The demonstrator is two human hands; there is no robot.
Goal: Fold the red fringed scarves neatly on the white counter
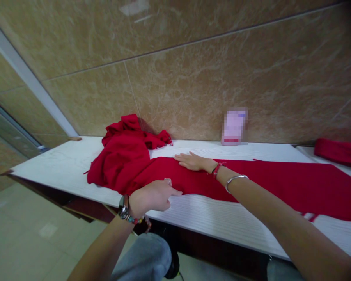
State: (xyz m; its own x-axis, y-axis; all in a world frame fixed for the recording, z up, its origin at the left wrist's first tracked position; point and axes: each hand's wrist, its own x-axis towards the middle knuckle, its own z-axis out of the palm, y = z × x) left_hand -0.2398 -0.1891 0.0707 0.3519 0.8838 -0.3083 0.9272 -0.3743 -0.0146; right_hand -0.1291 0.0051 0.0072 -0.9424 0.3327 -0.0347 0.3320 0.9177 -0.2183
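A long red knitted garment or cloth (269,183) lies stretched across the white tabletop, with its left part bunched up in folds. My right hand (192,160) rests palm down on the red fabric near its far edge, fingers extended. At the near edge of the same fabric is my left hand (153,194). Its index finger points right along the edge and its thumb stands apart, while the other fingers are mostly hidden. Neither hand visibly grips the fabric.
Against the marbled wall (178,89) leans a small blurred pink packet or card (234,127). Another red cloth piece (337,153) lies at the far right. The white table (55,160) has a brown corner at left, with shelving beneath. My jeans-covered knee (148,257) is below its edge.
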